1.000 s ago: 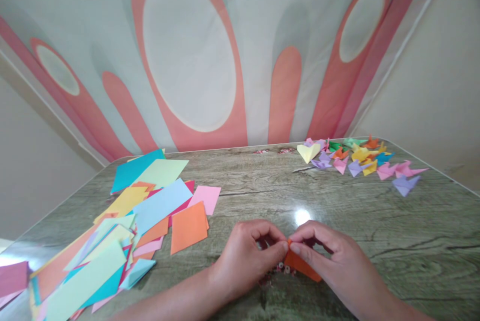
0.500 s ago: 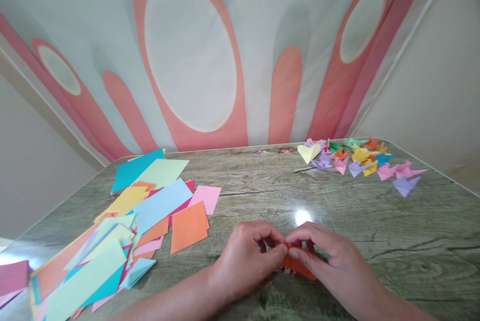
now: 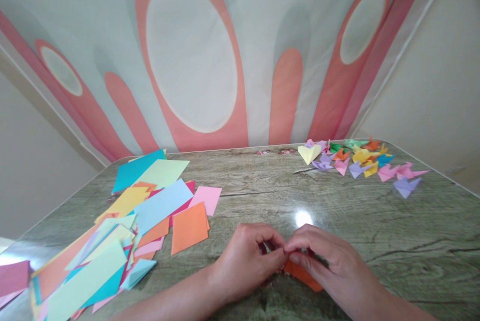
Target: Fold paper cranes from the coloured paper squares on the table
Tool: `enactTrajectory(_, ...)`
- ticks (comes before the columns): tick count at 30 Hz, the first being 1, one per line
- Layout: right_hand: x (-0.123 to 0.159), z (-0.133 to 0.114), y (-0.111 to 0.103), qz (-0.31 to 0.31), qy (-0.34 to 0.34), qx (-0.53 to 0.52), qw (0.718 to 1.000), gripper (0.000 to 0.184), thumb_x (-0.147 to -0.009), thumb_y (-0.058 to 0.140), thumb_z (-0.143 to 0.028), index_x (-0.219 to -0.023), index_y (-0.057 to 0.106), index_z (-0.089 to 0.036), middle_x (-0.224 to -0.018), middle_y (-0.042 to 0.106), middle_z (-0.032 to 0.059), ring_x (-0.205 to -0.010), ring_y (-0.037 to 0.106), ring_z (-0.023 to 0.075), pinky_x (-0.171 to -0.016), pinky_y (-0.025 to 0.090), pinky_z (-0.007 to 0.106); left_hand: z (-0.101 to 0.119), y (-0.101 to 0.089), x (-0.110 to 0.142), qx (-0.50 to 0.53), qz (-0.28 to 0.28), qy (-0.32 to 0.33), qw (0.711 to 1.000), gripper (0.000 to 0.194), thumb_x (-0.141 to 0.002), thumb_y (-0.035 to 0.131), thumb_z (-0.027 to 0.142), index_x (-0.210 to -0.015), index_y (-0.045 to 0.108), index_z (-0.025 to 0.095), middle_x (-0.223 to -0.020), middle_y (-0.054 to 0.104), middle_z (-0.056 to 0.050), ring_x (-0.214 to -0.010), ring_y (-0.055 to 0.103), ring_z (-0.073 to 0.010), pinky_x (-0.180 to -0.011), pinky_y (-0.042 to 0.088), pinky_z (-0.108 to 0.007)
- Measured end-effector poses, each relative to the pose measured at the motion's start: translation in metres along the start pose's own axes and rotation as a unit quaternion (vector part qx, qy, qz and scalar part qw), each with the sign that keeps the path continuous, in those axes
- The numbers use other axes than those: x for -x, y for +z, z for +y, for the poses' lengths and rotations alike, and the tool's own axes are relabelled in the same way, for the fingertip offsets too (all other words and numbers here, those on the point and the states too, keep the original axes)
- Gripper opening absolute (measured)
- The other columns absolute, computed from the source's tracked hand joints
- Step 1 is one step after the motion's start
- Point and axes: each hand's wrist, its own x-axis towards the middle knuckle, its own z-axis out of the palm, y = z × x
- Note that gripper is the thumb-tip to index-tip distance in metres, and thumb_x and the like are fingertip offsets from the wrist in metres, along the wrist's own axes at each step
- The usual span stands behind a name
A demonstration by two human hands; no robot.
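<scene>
A folded piece of orange paper [image 3: 305, 276] is pinched between my two hands close to the table's front edge. The fingertips of my left hand [image 3: 255, 253] close on its upper left end. Thumb and fingers of my right hand [image 3: 330, 263] grip the same end, meeting the left fingertips. The paper slants down to the right beneath the right hand, which hides part of it. Its pinched tip is covered by the fingers.
Loose coloured paper sheets [image 3: 161, 206] overlap on the left, with an orange square [image 3: 190, 228] nearest my left hand. Several small folded paper figures [image 3: 362, 155] cluster at the back right, beside a pale yellow folded heart [image 3: 309, 153]. The wood-patterned table [image 3: 255, 196] meets a patterned backdrop.
Both hands stay in almost the same place. My right fingers shift slightly at the pinched end, and the orange paper's free lower end dips and tilts a little.
</scene>
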Motion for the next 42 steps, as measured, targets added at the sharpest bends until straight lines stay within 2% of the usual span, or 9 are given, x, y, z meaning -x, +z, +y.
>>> enactTrajectory(5,-0.001,-0.001,-0.003,0.023,0.061,0.023,0.998,0.008,-0.09,0.056,-0.023,-0.084,0.062,-0.024,-0.075,0.062,-0.0029,-0.069,0.061,0.013,-0.064,0.048,0.024,0.006,-0.002,0.0,0.024,-0.02,-0.034,0.999,0.016,-0.082,0.057,0.026,-0.084,0.07,0.017,-0.073,0.067,0.0,-0.061,0.055,-0.01,-0.057,0.043,-0.018)
enactTrajectory(10,0.0,-0.002,-0.005,0.052,0.115,0.011,0.992,0.01,-0.088,0.056,-0.025,-0.08,0.062,-0.025,-0.077,0.066,-0.002,-0.073,0.063,0.0152,-0.066,0.049,0.026,0.006,-0.001,0.001,-0.001,-0.008,-0.012,1.0,0.012,-0.076,0.064,0.021,-0.087,0.068,0.018,-0.081,0.068,0.0,-0.068,0.058,-0.0112,-0.062,0.045,-0.02)
enactTrajectory(16,0.0,-0.002,-0.005,0.067,0.108,-0.001,0.992,0.01,-0.087,0.058,-0.024,-0.078,0.06,-0.024,-0.078,0.065,-0.0026,-0.074,0.063,0.0145,-0.069,0.049,0.025,-0.002,0.004,0.003,-0.069,0.065,0.088,0.992,0.009,-0.085,0.058,0.021,-0.082,0.065,0.017,-0.075,0.066,-0.002,-0.069,0.058,-0.0122,-0.066,0.044,-0.022)
enactTrajectory(19,0.0,-0.003,-0.007,0.044,0.113,0.022,0.992,0.005,-0.088,0.059,-0.026,-0.085,0.063,-0.025,-0.077,0.063,-0.0029,-0.072,0.062,0.0144,-0.067,0.048,0.025,-0.004,0.003,0.005,-0.101,0.07,0.151,0.981,0.011,-0.088,0.053,0.017,-0.087,0.064,0.017,-0.078,0.065,-0.003,-0.072,0.058,-0.0132,-0.068,0.043,-0.023)
enactTrajectory(23,-0.001,-0.003,-0.008,0.032,0.1,0.028,0.994,0.01,-0.089,0.058,-0.029,-0.082,0.063,-0.024,-0.077,0.062,-0.0017,-0.07,0.061,0.0146,-0.066,0.049,0.026,-0.008,0.002,0.007,-0.167,0.069,0.201,0.963,0.013,-0.088,0.048,0.012,-0.088,0.061,0.016,-0.081,0.065,-0.006,-0.077,0.059,-0.0157,-0.072,0.043,-0.026)
enactTrajectory(30,-0.001,-0.003,-0.009,0.038,0.091,0.028,0.995,0.011,-0.088,0.06,-0.024,-0.077,0.062,-0.023,-0.078,0.064,-0.0012,-0.071,0.062,0.0143,-0.066,0.048,0.027,-0.011,0.002,0.006,-0.21,0.069,0.215,0.951,0.014,-0.088,0.048,0.012,-0.087,0.061,0.016,-0.081,0.065,-0.006,-0.077,0.059,-0.0162,-0.073,0.043,-0.028)
enactTrajectory(33,0.0,-0.004,-0.008,0.055,0.074,0.026,0.995,0.011,-0.087,0.061,-0.021,-0.076,0.062,-0.023,-0.078,0.064,-0.0013,-0.073,0.062,0.0143,-0.068,0.048,0.027,-0.008,0.003,0.006,-0.184,0.069,0.209,0.958,0.01,-0.089,0.051,0.016,-0.091,0.061,0.016,-0.081,0.066,-0.005,-0.076,0.06,-0.0155,-0.072,0.044,-0.027)
enactTrajectory(37,0.001,-0.006,-0.006,0.069,0.045,0.016,0.996,0.011,-0.086,0.062,-0.019,-0.076,0.064,-0.022,-0.077,0.064,-0.0015,-0.073,0.062,0.0139,-0.068,0.048,0.026,-0.005,0.004,0.006,-0.144,0.077,0.241,0.957,0.009,-0.089,0.057,0.023,-0.091,0.063,0.016,-0.078,0.067,-0.004,-0.072,0.06,-0.0144,-0.068,0.044,-0.025)
enactTrajectory(42,0.001,-0.006,-0.005,0.069,0.072,0.026,0.995,0.01,-0.084,0.063,-0.016,-0.076,0.063,-0.022,-0.076,0.064,-0.0021,-0.067,0.059,0.0123,-0.061,0.045,0.024,-0.003,0.003,0.004,-0.122,0.07,0.231,0.963,0.012,-0.09,0.057,0.023,-0.086,0.066,0.017,-0.075,0.067,-0.003,-0.07,0.061,-0.0137,-0.068,0.043,-0.024)
